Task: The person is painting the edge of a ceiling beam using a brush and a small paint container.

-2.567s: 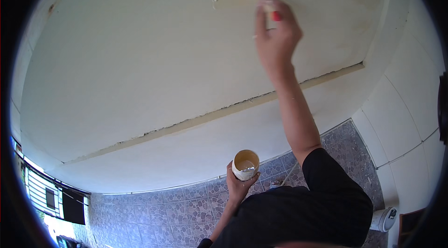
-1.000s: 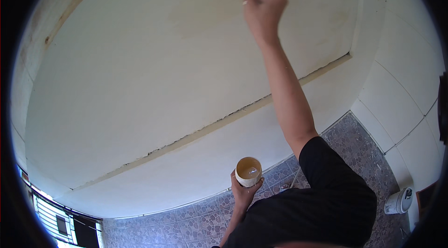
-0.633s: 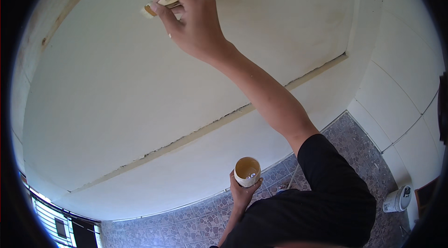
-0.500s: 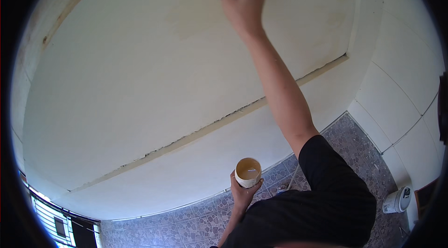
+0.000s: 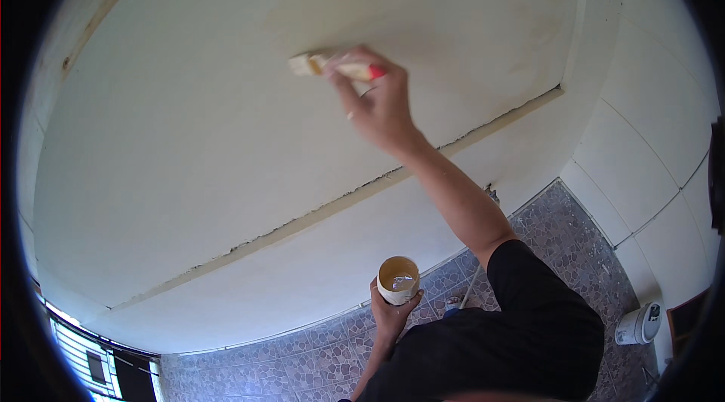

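My right hand (image 5: 384, 103) is closed round the handle of a paintbrush (image 5: 355, 71), pale with a red end. Its bristles point left and lie at or very close to the large off-white wall panel (image 5: 189, 153). Lower down, my left hand (image 5: 390, 315) grips a round white cup of paint (image 5: 399, 298) from below and the sides. Cream-coloured liquid shows inside the cup, with light glinting off it. A slightly darker, damp-looking patch spreads over the panel above the brush.
A ledge with a cracked, rough edge (image 5: 317, 214) runs slantwise below the panel. Stone-patterned tiles cover the floor (image 5: 302, 360). At the lower right stands a white bucket (image 5: 639, 324) beside the side wall (image 5: 649, 168). A barred window (image 5: 83, 357) is at the lower left.
My right hand has brought the brush down the panel and slightly left, from the top edge of the view. My left hand and the cup have hardly moved.
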A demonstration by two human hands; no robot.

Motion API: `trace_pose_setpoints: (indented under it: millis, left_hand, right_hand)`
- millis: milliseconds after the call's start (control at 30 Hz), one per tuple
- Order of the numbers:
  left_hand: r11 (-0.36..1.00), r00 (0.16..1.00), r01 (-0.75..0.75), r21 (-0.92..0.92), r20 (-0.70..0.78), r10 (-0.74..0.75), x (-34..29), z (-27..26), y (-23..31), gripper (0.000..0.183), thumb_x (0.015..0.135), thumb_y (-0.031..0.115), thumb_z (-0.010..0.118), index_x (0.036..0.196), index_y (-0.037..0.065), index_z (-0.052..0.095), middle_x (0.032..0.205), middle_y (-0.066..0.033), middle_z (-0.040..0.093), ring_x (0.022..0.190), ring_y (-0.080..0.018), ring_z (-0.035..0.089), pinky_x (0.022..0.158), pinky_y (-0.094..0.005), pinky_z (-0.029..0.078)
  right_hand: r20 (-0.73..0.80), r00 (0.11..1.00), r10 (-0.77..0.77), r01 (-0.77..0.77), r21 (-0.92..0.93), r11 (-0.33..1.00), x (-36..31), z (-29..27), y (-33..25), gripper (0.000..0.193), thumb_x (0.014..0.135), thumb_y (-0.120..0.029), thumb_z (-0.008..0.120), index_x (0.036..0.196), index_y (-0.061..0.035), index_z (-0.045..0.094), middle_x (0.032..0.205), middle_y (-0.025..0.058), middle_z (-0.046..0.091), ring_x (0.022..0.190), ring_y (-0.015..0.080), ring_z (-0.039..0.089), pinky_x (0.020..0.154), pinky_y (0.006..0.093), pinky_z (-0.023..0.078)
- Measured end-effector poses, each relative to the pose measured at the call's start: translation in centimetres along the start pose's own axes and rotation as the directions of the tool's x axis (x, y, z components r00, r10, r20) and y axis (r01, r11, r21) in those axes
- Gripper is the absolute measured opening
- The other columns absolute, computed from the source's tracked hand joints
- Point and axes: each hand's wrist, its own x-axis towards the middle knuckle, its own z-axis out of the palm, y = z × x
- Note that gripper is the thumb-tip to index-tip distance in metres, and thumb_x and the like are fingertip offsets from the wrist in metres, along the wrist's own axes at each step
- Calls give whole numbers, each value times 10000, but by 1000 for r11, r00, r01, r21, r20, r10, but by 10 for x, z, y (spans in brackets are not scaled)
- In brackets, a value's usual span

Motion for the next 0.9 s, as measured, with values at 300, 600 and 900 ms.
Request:
trace_pose_setpoints:
  millis: [300, 600, 900]
  left_hand:
    - [1000, 1000, -18, 12, 23, 18, -5, 5, -3, 898, 727, 241, 1008, 1398, -7, 465, 1281, -174, 668, 1188, -258, 672, 1000, -399, 553]
    - [999, 1000, 15, -35, 0, -15, -4, -1, -5, 908, 724, 229, 1002, 1415, -25, 470, 1268, -185, 669, 1179, -282, 683, 1002, -405, 552]
    - [1000, 1000, -8, -29, -18, 8, -9, -5, -10, 874, 727, 232, 1003, 1384, -3, 478, 1249, -169, 690, 1148, -261, 694, 978, -405, 564]
  right_hand:
    - [-222, 966, -130, -51, -659, 750, 19, -65, 15, 212, 829, 90, 670, 1004, -25, 701, 882, 141, 685, 777, 333, 662, 689, 439, 537]
    - [-70, 947, 313, -305, 99, 947, 7, -4, -13, 32, 990, 11, 694, 1000, 36, 711, 918, 97, 762, 756, 134, 720, 662, 253, 615]
    - [-92, 982, -164, 61, -669, 741, 23, -27, 0, 107, 903, 61, 706, 973, -20, 700, 889, 98, 726, 686, 220, 670, 647, 342, 541]
